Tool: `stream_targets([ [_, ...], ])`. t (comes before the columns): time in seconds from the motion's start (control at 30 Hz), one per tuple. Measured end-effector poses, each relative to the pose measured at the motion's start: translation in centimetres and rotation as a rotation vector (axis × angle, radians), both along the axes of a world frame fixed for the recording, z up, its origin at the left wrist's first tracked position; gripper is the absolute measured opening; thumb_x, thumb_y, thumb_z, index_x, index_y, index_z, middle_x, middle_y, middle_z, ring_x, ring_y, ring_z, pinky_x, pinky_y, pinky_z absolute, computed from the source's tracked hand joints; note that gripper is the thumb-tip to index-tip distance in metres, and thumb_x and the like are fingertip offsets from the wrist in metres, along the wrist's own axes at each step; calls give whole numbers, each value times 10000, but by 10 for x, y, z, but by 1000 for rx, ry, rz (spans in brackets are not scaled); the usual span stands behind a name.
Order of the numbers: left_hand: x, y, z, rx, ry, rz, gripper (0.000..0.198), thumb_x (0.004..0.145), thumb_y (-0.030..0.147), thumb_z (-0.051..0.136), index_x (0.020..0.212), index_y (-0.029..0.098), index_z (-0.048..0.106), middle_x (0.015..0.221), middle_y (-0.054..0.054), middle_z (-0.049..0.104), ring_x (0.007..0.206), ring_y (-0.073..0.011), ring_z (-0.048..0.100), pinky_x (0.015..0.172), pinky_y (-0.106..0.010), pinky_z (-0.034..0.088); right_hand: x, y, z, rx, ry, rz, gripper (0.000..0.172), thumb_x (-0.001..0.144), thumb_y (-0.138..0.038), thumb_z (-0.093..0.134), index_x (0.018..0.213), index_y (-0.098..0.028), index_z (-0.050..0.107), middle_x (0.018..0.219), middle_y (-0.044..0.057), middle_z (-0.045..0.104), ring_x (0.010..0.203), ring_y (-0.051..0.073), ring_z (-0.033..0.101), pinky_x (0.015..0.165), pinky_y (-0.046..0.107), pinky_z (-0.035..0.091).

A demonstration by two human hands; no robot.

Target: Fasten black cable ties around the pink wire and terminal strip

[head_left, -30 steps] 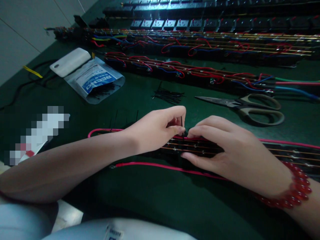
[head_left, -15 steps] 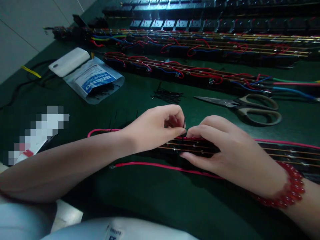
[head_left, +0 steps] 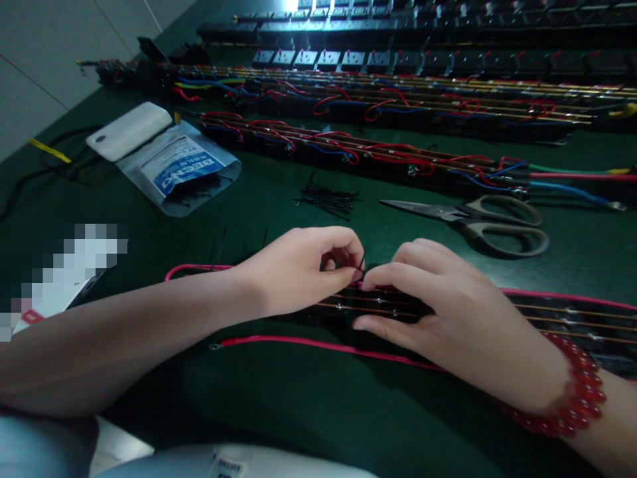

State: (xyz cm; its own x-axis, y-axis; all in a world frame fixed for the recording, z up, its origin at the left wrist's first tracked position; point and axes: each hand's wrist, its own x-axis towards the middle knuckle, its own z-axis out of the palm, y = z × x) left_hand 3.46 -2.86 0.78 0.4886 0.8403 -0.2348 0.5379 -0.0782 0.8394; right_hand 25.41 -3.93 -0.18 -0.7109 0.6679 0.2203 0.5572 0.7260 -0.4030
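Observation:
My left hand (head_left: 308, 265) is closed in a pinch on a thin black cable tie (head_left: 362, 261), which stands up at the red cable (head_left: 562, 296) along the far edge of a long black strip with copper-coloured rods (head_left: 582, 318). Just right of it, my right hand (head_left: 432, 299) lies over the strip. Its index fingertip touches near the red cable, while the thumb is spread apart on the near side. Farther left, more black ties (head_left: 265, 236) stick up behind my left wrist. Below the strip runs a red lead with a ring terminal (head_left: 279, 340).
Beyond my hands lie a pile of loose black ties (head_left: 328, 199) and scissors (head_left: 497, 222). A plastic bag of ties (head_left: 189, 169) and a white phone-shaped object (head_left: 129, 131) are at left. Wired strips (head_left: 348, 146) fill the back of the green table.
The view has shifted slightly, so most things sit lower and a little left. The tie in my left hand now leans right. Both hands keep nearly the same place on the strip.

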Motion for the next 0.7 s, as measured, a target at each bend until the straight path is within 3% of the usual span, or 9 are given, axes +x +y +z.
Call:
stream_targets([
  [0.17,-1,-1,0,-18,24,-10,120,862,219,558,940,217,649,875,38,675,746,-97,572,627,-207,423,-1,0,1,-17,-19,-45,303,747,-391,840,927,-214,672,836,31,621,776,176,566,625,284,446],
  [0.47,2,-4,2,27,5,17,128,920,275,569,914,206,677,796,46,648,699,-81,533,635,-199,400,-2,-1,3,20,-12,-29,301,740,-350,846,941,-208,673,833,35,630,753,169,569,592,272,447],
  [0.7,-6,5,8,-83,72,45,197,931,333,556,896,190,687,799,17,668,730,-115,585,656,-217,431,0,-6,14,-35,-42,-76,384,762,-389,802,1085,-231,668,939,49,717,828,217,669,674,350,548],
])
